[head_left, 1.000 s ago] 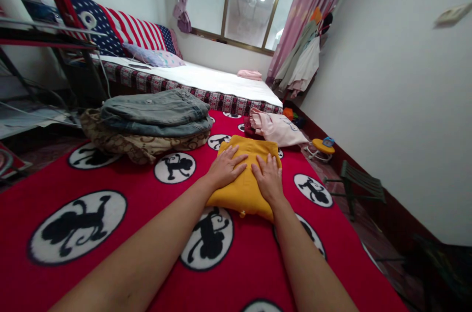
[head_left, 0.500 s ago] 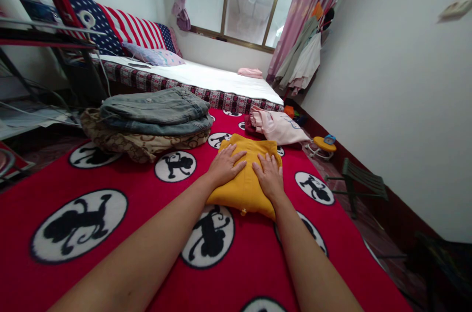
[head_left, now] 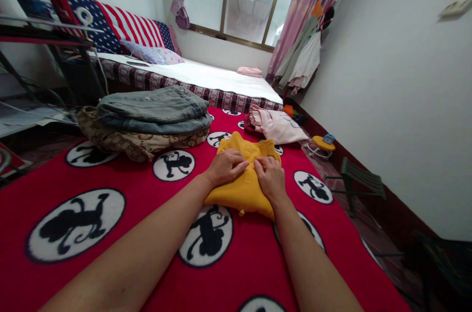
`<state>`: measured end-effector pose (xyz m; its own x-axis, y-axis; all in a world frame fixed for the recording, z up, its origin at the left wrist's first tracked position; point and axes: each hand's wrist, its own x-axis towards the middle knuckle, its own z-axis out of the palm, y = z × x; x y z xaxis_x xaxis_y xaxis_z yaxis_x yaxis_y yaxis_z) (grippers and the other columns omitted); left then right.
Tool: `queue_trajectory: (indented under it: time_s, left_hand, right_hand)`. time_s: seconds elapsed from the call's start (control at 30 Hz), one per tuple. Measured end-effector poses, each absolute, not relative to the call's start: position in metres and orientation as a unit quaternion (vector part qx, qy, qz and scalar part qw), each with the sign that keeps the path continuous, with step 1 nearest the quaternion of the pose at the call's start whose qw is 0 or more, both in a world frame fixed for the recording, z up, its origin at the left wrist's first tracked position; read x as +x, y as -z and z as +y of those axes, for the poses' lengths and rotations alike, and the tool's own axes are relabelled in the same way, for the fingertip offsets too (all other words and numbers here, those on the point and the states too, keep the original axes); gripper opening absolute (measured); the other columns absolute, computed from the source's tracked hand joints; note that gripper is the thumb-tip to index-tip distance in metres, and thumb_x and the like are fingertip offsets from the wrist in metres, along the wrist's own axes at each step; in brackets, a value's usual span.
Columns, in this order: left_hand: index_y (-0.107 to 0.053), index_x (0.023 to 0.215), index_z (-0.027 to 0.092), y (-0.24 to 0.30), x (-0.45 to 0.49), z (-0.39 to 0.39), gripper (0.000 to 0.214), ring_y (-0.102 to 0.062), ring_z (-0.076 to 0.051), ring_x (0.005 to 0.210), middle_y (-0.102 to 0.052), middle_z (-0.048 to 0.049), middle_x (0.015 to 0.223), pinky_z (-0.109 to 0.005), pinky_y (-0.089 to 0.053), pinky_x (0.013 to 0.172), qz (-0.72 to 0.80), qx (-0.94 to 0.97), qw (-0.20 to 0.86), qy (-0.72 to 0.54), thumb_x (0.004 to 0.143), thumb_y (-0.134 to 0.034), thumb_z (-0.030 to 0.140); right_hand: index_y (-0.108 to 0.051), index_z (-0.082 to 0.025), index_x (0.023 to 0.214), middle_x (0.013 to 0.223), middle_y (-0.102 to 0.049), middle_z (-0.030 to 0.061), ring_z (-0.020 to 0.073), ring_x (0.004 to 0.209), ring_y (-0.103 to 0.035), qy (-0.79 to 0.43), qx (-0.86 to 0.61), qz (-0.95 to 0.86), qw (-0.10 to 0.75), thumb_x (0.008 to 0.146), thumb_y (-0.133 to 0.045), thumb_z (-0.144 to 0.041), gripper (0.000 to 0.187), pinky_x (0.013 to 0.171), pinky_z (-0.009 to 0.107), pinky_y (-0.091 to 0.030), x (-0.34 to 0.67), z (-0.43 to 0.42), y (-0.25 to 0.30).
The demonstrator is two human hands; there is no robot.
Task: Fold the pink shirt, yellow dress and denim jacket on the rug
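Observation:
A folded yellow garment lies on a red blanket printed with black monkey figures in white circles. My left hand rests on the garment's left half with its fingers curled into the cloth. On the right half, my right hand is bent the same way, knuckles raised. The two thumbs point towards each other, and the fabric between them is slightly ruffled. Both sets of fingertips are partly hidden. A small toggle hangs at the garment's near edge.
Left of the garment, folded jeans sit on brown patterned cloth. Beyond it on the right lies pale pink folded clothing. A white-covered bed stands behind. On the floor at right are a yellow stool and a dark green folding stool.
Fingers that lay flat and spread on the yellow garment are now curled into it. The garment's top edge has become more uneven. The view has shifted slightly.

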<state>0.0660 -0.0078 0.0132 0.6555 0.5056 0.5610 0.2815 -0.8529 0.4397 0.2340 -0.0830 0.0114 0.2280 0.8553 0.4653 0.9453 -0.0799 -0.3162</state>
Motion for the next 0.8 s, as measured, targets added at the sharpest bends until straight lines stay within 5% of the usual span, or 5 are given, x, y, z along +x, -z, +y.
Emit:
queue_trajectory:
  time_s: [0.17, 0.33, 0.5, 0.63, 0.8]
  left_hand:
    - [-0.063, 0.063, 0.014, -0.02, 0.067, -0.012, 0.042, -0.053, -0.012, 0.061, -0.059, -0.0023, 0.064, -0.025, -0.041, 0.063, 0.259, 0.88, 0.173, -0.359, 0.093, -0.043, 0.034]
    - [-0.057, 0.13, 0.024, -0.008, 0.066, -0.005, 0.047, -0.042, -0.026, 0.131, -0.049, -0.009, 0.142, -0.044, -0.029, 0.11, 0.328, 0.892, 0.136, -0.279, 0.091, -0.048, 0.047]
    - [-0.032, 0.148, 0.029, 0.002, 0.058, 0.009, 0.06, -0.013, -0.027, 0.147, -0.022, -0.0019, 0.159, -0.056, -0.012, 0.116, 0.452, 0.855, 0.171, -0.187, 0.095, -0.032, 0.055]
    - [-0.036, 0.147, 0.026, 0.003, 0.056, 0.011, 0.056, -0.019, -0.025, 0.146, -0.02, -0.0045, 0.159, -0.051, -0.015, 0.117, 0.499, 0.831, 0.152, -0.194, 0.097, -0.03, 0.05]
    - [-0.035, 0.147, 0.025, 0.005, 0.058, 0.008, 0.055, -0.02, -0.024, 0.146, -0.02, -0.0066, 0.159, -0.049, -0.016, 0.117, 0.51, 0.827, 0.139, -0.194, 0.098, -0.029, 0.048]
  right_hand:
    - [-0.068, -0.019, 0.095, 0.101, -0.066, 0.0084, 0.0218, 0.099, -0.056, 0.135, -0.742, -0.586, 0.296, 0.097, -0.039, -0.042, 0.037, 0.088, 0.033, -0.038, 0.231, -0.086, -0.014]
    - [-0.044, -0.027, 0.141, 0.155, -0.03, 0.0041, 0.0263, 0.143, -0.02, 0.025, -0.782, -0.587, 0.206, 0.097, -0.034, -0.048, 0.05, 0.11, 0.05, -0.024, 0.234, -0.079, -0.01]
    - [-0.034, -0.031, 0.148, 0.159, -0.018, -0.0007, 0.0232, 0.148, -0.007, -0.039, -0.797, -0.586, 0.138, 0.099, -0.022, -0.051, 0.054, 0.114, 0.055, -0.019, 0.237, -0.076, -0.008]
    - [-0.04, -0.026, 0.144, 0.157, -0.027, 0.003, 0.0253, 0.147, -0.014, -0.026, -0.798, -0.583, 0.148, 0.099, -0.028, -0.045, 0.051, 0.113, 0.056, -0.021, 0.232, -0.081, -0.016]
    - [-0.057, -0.015, 0.13, 0.13, -0.06, 0.0131, 0.0254, 0.121, -0.055, -0.08, -0.735, -0.659, 0.139, 0.094, -0.044, -0.037, 0.044, 0.104, 0.04, -0.038, 0.21, -0.112, -0.062]
